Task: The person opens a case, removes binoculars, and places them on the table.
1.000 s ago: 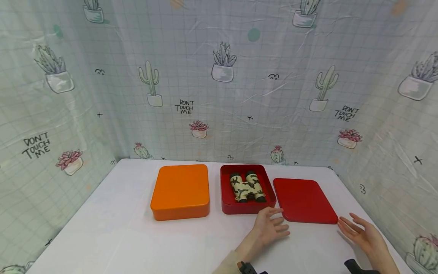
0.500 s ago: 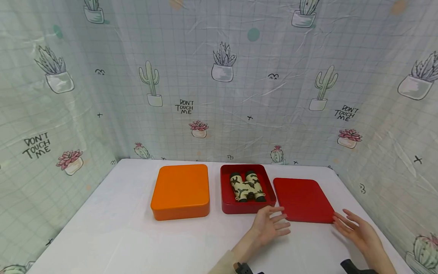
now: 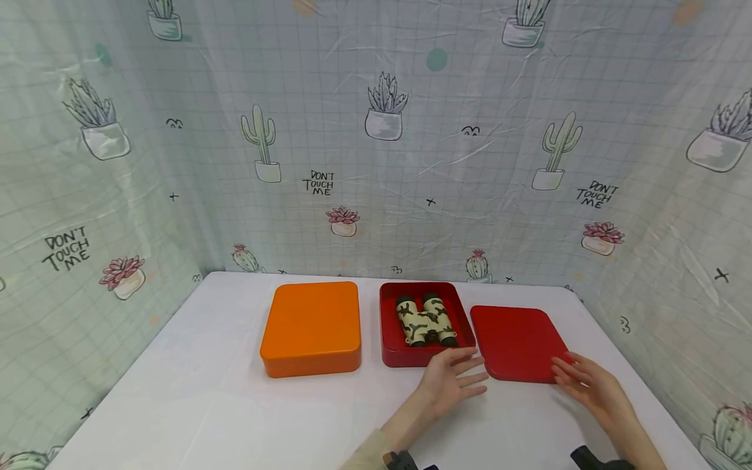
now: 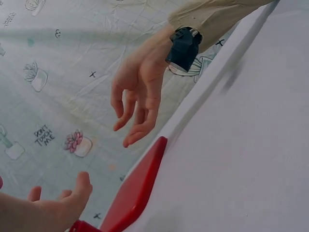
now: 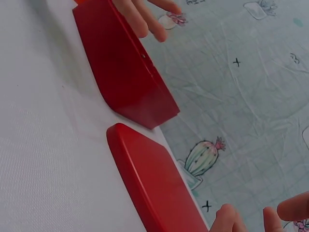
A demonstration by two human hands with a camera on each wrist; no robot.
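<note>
Camouflage-patterned binoculars [image 3: 427,320] lie inside an uncovered red box [image 3: 402,356] near the back of the table. Flat on the table to its right is a red lid [image 3: 517,343]. My left hand [image 3: 449,382], fingers spread and holding nothing, hovers by the box's front right corner and the lid's left edge. Over the lid's front right corner is my right hand [image 3: 590,388], its fingers relaxed and slightly bent with nothing in them. The left wrist view shows the right hand [image 4: 140,92] above the lid [image 4: 137,188], with a gap between them.
An orange box [image 3: 311,326], its top covered, stands left of the red box on the white table [image 3: 205,405]. A curtain [image 3: 435,163] printed with cacti hangs behind the table and along both sides.
My right hand has moved left, from beside the lid to over its front right corner. The left hand has shifted slightly left and back. Boxes, lid and binoculars stay put.
</note>
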